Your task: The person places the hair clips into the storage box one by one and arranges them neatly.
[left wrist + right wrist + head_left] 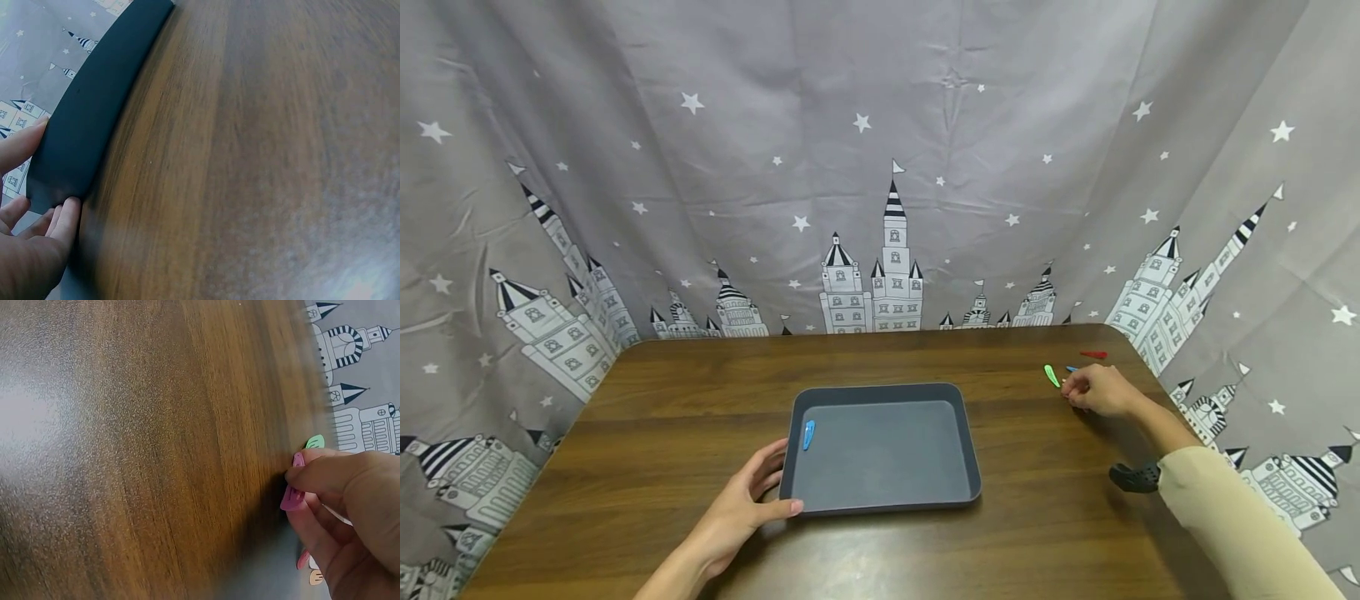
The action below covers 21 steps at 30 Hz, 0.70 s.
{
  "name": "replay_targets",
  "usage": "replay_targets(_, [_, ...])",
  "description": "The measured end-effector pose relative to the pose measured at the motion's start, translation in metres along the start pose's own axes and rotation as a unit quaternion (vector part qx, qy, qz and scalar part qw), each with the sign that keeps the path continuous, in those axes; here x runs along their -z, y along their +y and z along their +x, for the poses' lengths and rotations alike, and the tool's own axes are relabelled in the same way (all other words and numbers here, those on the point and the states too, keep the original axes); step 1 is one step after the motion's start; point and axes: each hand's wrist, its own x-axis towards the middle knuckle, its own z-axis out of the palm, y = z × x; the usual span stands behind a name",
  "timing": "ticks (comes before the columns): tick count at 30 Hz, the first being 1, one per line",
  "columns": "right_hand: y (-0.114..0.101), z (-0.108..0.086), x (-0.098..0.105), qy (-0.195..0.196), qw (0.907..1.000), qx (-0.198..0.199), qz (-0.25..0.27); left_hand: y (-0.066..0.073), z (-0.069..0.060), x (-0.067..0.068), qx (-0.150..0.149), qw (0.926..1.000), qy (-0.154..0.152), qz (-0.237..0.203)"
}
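A grey rectangular tray (887, 502) lies on the wooden table, with a blue snap hair clip (808, 435) inside near its left wall. My left hand (741, 506) grips the tray's front left corner, thumb at the front and fingers against the left side. The left wrist view shows these fingers on the dark outer wall. Over at the table's right side, my right hand (1102, 392) pinches a pink hair clip (292, 499) between thumb and fingers. Close to that hand lie a green clip (1052, 376), another blue clip (1071, 368), partly hidden, and a red clip (1095, 355).
Behind the wooden table (700, 400) hangs a grey curtain (737, 167) printed with castles and stars. A peach-coloured clip (316, 577) shows below my right hand in the right wrist view. A black device (1135, 477) is worn on the right wrist.
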Motion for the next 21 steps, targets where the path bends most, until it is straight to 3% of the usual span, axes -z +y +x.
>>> replay_targets(12, [-0.008,0.0,0.007,-0.003,0.9994,-0.008,0.034,0.001,0.0,-0.001,0.0,1.0,0.001,-0.002])
replay_targets(21, [-0.03,0.012,0.011,-0.04,0.9971,0.026,0.059,0.001,0.001,0.0,0.0,1.0,-0.001,-0.006])
